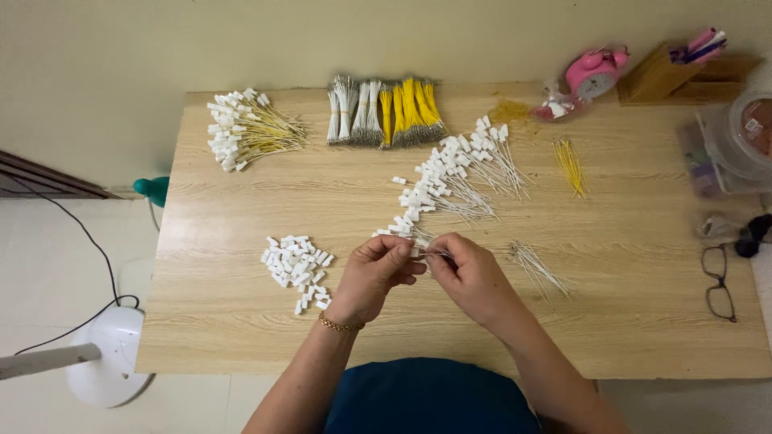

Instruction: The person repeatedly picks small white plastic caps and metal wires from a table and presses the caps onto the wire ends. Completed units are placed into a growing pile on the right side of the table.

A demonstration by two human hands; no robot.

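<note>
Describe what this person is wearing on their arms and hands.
Both forearms are bare, with no sleeves in view and no gloves. The left hand has a thin gold beaded bracelet around its wrist. The right hand shows no jewellery or watch. A dark blue garment covers the body below.

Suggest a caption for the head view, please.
Left hand and right hand join a white connector to thin wire.

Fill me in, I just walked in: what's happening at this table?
A person's left hand and right hand meet over the wooden table, pinching a small white connector and thin white wires. Loose white connectors lie to the left; a row of finished wired ones stretches beyond the hands.
</note>
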